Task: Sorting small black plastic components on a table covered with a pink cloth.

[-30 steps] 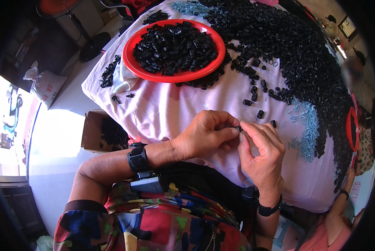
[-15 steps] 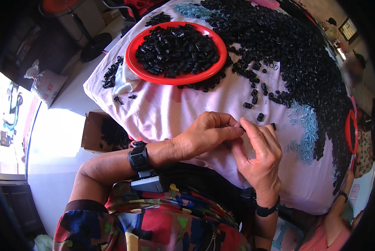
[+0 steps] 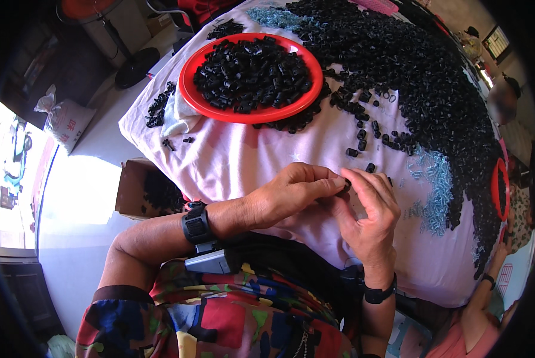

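My left hand [image 3: 291, 194] and my right hand [image 3: 366, 212] meet fingertip to fingertip over the pink cloth [image 3: 243, 161], pinching one small black plastic part [image 3: 346, 186] between them. Most of that part is hidden by my fingers. A red plate [image 3: 191, 89] heaped with the same black parts sits beyond my hands at the upper left. A wide spread of loose black parts [image 3: 423, 77] covers the far and right side of the table. A patch of small silvery screws [image 3: 437, 191] lies just right of my right hand.
A cardboard box [image 3: 137, 191] holding black parts stands on the floor at the table's left. Another red plate's rim [image 3: 495, 191] shows at the right edge. Another person's hand [image 3: 500, 253] reaches in at the lower right. A white sack [image 3: 64, 116] lies on the floor far left.
My hands have stayed together in the same spot, with only slight finger movement around the small part. The camera view has shifted a little.
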`<act>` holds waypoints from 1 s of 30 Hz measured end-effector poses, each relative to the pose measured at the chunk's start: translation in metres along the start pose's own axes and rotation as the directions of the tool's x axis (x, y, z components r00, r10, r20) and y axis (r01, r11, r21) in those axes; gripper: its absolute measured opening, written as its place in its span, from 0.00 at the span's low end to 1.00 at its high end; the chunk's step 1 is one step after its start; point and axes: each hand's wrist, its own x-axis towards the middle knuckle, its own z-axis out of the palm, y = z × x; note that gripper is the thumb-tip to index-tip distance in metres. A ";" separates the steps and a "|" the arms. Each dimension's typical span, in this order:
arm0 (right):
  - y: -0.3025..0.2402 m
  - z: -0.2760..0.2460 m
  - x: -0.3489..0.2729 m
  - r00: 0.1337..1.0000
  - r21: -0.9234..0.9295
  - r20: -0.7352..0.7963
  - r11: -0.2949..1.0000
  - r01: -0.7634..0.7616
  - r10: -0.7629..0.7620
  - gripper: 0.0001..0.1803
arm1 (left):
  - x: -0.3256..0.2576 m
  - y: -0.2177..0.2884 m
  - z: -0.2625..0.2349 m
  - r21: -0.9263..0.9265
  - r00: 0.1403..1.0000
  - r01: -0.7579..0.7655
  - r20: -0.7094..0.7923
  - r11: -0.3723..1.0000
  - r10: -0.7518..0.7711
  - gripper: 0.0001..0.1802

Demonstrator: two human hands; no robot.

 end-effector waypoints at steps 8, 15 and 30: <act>0.004 -0.002 -0.003 0.998 0.034 0.055 0.999 0.014 -0.016 0.25 | -0.003 0.002 -0.002 0.030 0.996 0.055 0.072 0.998 -0.057 0.20; 0.005 0.000 -0.003 0.997 0.046 0.073 0.999 0.027 -0.030 0.25 | -0.008 0.010 0.003 0.110 0.996 0.092 -0.002 0.990 -0.092 0.20; 0.005 0.004 -0.001 0.993 -0.017 0.048 0.994 0.108 -0.107 0.25 | -0.006 0.009 0.008 0.017 0.999 0.043 -0.012 0.999 -0.042 0.18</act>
